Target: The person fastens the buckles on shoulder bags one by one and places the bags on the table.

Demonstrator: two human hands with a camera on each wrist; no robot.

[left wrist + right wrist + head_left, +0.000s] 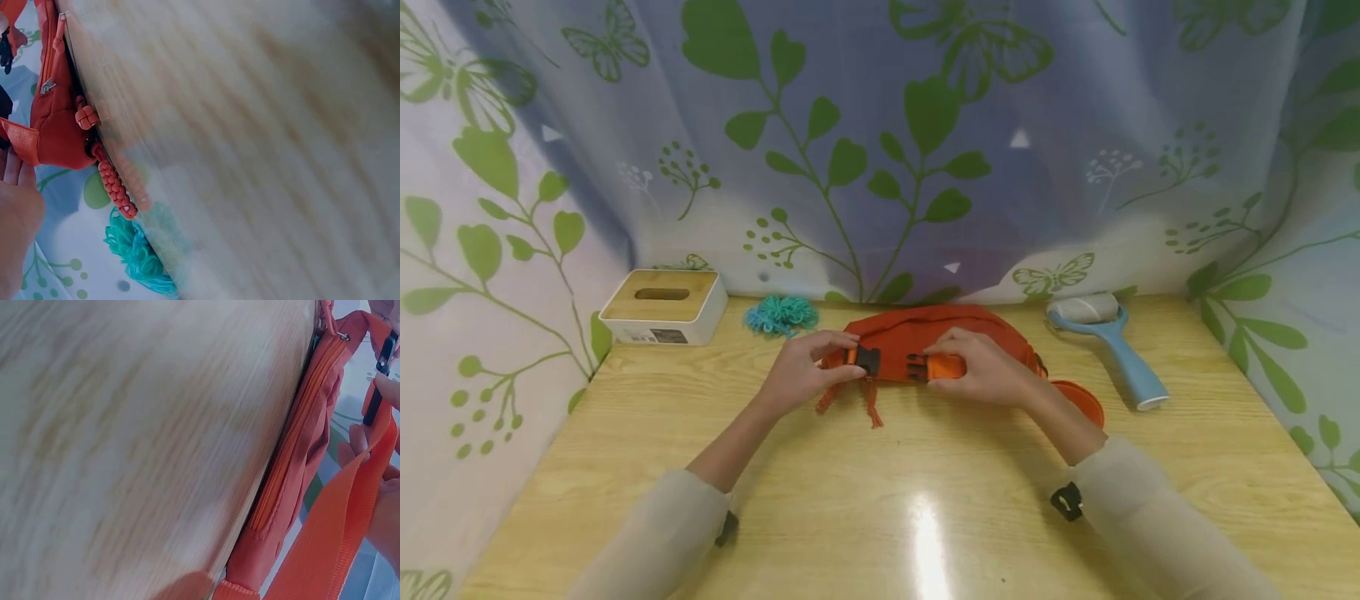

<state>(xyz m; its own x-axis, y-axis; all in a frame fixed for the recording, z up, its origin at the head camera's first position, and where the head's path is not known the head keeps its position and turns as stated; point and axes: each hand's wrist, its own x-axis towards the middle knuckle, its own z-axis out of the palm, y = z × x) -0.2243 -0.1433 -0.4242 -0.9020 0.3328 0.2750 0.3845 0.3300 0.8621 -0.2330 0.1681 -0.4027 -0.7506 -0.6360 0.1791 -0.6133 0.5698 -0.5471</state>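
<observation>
Left hand [805, 367] is seen pinching the black buckle half [867, 359] at the end of an orange strap, fingers curled around it. Right hand [981, 367] is seen gripping the other buckle half [917, 366] with its orange webbing strap [946, 367], fingers curled over the strap. The two buckle halves are held facing each other, close but apart, with a small gap between them.

An orange waist bag [925, 329] is laid flat on the tabletop [880, 500], just behind both hands, at 12 o'clock from them. Braided orange zipper pulls [872, 408] hang from the bag's front edge and rest on the tabletop between the hands. In the left wrist view the braided pulls [115, 184] and a zipper [47, 84] are visible; in the right wrist view the bag's closed zipper line [294, 437] and the webbing strap [337, 531] are recorded. Both wrist views are blurred.

A teal yarn tuft [781, 315] lies at 10 o'clock from the bag. A white tissue box with wooden lid [664, 307] stands farther out at 9 o'clock. A blue lint roller [1108, 342] lies at 3 o'clock from the bag, well apart from the hands.
</observation>
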